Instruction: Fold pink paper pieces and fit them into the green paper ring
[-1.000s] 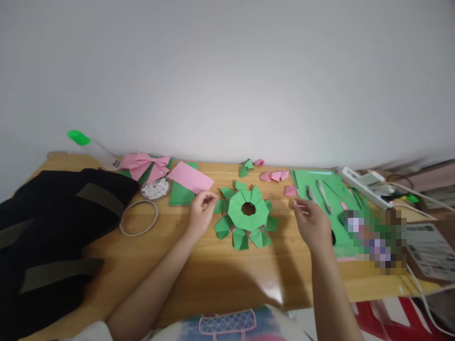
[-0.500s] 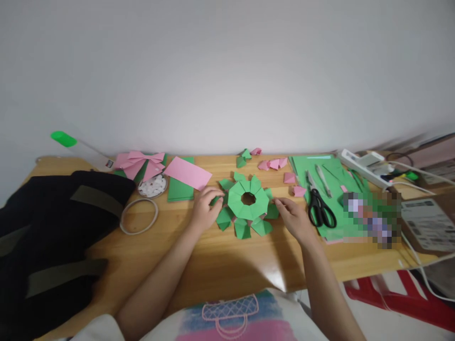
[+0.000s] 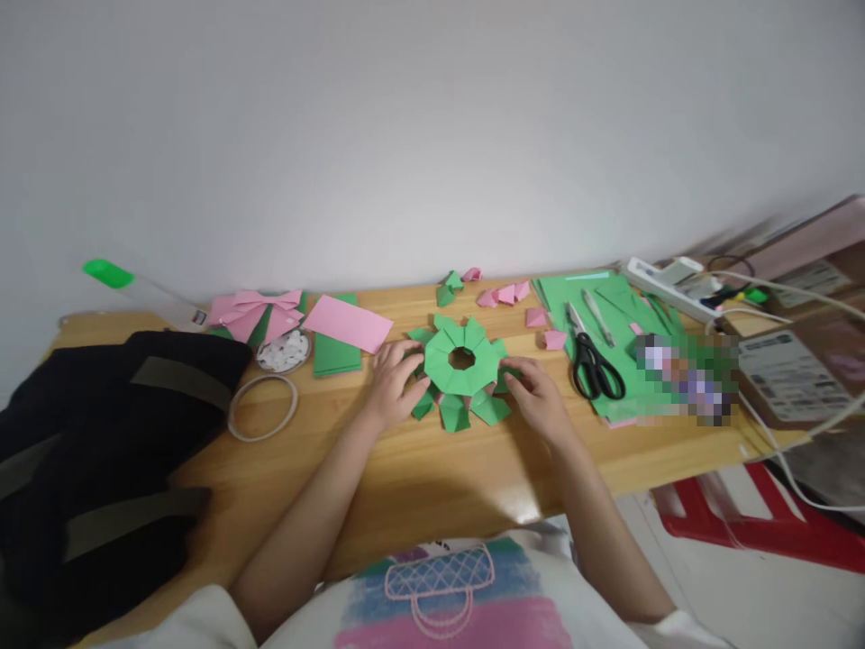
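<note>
A green folded-paper wreath (image 3: 441,362), a ring with an open middle and pointed leaf-like flaps around it, sits on the wooden table in front of me. My left hand (image 3: 396,383) has its fingers and thumb closed round the flaps at the left side. On the opposite side, my right hand (image 3: 537,397) pinches a flap between thumb and fingers. Bits of pink show beneath the ring. Behind it lie small folded pieces, one green (image 3: 449,288) and several pink (image 3: 505,295); more pink ones (image 3: 555,340) are to the right.
Black-handled scissors (image 3: 596,371) and a craft knife (image 3: 598,317) lie on green paper sheets (image 3: 568,288) at right, near a power strip (image 3: 666,287). Leftward are a pink sheet (image 3: 348,323), a pink paper bow (image 3: 257,311), a dish of white bits (image 3: 284,350), a white ring (image 3: 233,416) and dark cloth (image 3: 122,388).
My fingers have closed further in on both sides of the wreath, covering more of its side flaps. The whole view has shifted slightly as my head moved.
</note>
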`<act>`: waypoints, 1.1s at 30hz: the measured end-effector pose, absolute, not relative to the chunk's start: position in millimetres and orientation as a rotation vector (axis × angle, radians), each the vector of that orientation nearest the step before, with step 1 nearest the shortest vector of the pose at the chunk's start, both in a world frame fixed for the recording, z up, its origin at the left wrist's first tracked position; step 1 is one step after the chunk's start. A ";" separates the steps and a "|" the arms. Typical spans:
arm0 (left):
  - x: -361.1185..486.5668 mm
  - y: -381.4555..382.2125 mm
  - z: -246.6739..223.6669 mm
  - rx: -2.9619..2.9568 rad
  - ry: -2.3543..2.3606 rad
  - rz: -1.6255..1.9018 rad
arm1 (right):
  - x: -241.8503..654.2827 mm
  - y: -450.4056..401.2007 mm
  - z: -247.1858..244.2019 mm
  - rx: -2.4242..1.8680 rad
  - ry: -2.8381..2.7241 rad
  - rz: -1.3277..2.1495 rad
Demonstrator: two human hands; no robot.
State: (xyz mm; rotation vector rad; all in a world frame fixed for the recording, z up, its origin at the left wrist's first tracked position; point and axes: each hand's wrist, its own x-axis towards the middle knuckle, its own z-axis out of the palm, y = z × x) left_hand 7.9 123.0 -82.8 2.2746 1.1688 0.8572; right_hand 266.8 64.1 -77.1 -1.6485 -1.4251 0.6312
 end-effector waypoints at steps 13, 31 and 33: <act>14.5 130.9 -90.0 2.120 1.173 1.063 | 249.7 65.3 -94.9 -1.558 -1.343 0.396; 13.1 135.6 -90.0 1.476 1.055 1.282 | 262.5 62.0 -88.3 -1.411 -1.031 0.627; 12.7 134.3 -86.7 1.414 1.049 1.292 | 261.1 62.0 -89.4 -1.409 -1.014 0.636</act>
